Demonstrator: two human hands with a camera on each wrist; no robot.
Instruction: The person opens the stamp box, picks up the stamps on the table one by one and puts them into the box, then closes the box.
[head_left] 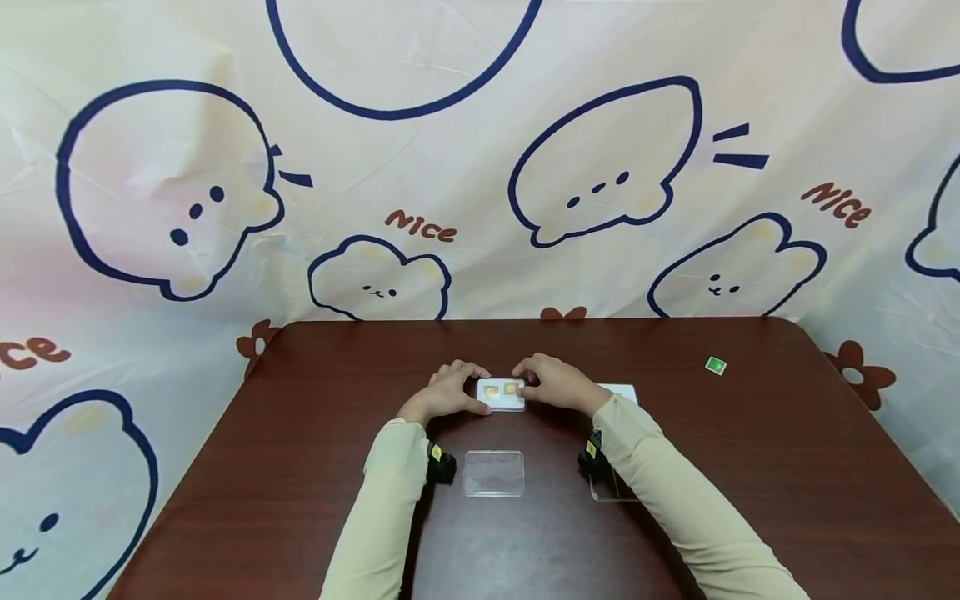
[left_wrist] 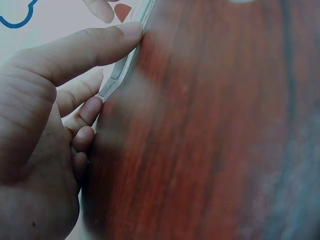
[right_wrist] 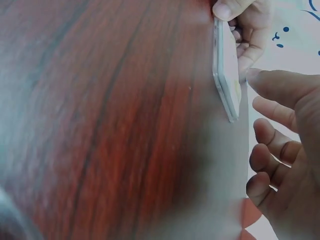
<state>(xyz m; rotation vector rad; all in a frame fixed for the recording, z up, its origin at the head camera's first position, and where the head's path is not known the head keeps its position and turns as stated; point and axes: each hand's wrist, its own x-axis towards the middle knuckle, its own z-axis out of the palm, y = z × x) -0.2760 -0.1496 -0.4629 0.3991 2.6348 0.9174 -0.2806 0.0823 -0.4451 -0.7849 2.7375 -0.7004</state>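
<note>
A small flat white case (head_left: 501,406) with clear edges lies on the table in the head view, two yellowish squares showing on its top. My left hand (head_left: 447,392) grips its left end, thumb along the near edge and fingers at the far side. At the right end is my right hand (head_left: 555,383), its fingertips close over the right-hand square. In the right wrist view, the right thumb (right_wrist: 280,87) reaches toward the case (right_wrist: 227,70) and the other fingers bend loosely, with nothing seen between them.
A clear rectangular plastic lid (head_left: 493,473) lies nearer me on the brown table (head_left: 300,500). Under the right forearm, a white flat item (head_left: 621,390) and a clear-edged piece (head_left: 611,498) are partly hidden. A small green square (head_left: 716,365) lies at the far right.
</note>
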